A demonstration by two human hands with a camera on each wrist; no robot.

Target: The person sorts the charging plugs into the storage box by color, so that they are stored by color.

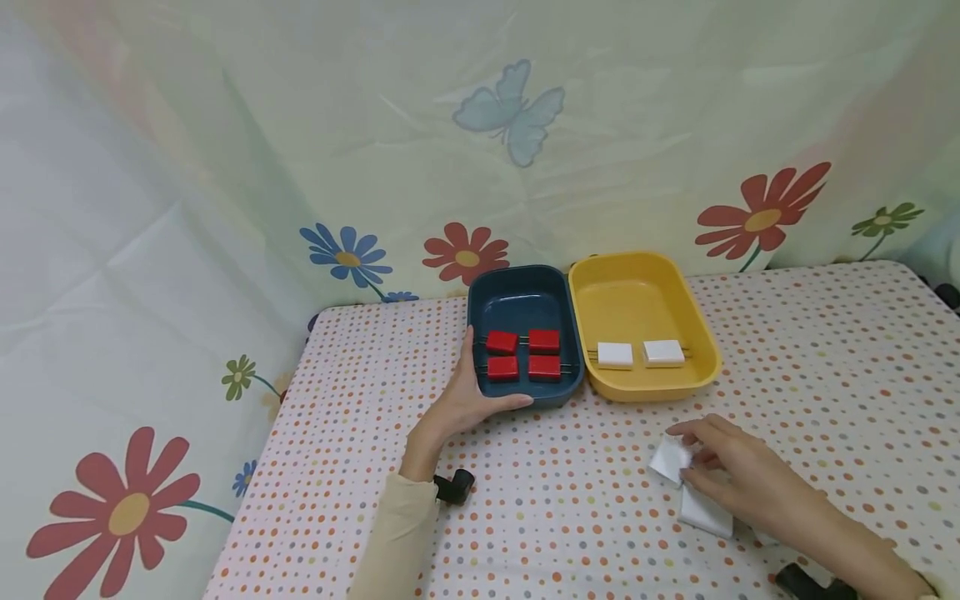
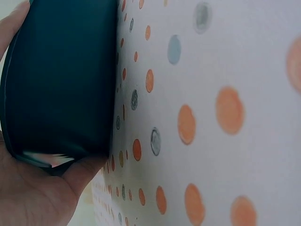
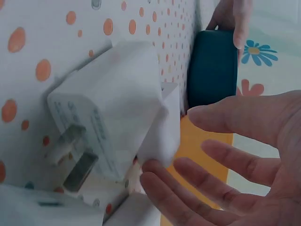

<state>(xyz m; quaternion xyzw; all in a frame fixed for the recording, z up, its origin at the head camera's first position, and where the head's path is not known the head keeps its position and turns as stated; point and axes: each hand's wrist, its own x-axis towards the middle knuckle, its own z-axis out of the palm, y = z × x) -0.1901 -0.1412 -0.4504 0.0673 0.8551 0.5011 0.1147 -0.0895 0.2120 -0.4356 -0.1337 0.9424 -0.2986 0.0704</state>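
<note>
Dotted cloth (image 1: 600,517), smooth rounded tray (image 1: 525,310)

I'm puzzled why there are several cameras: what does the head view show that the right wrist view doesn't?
Only the head view shows four red blocks inside the dark blue plastic tray and two white blocks in the yellow plastic tray. Only the right wrist view shows metal prongs on a white plug adapter. Both show the trays, both hands and the dotted tablecloth.
</note>
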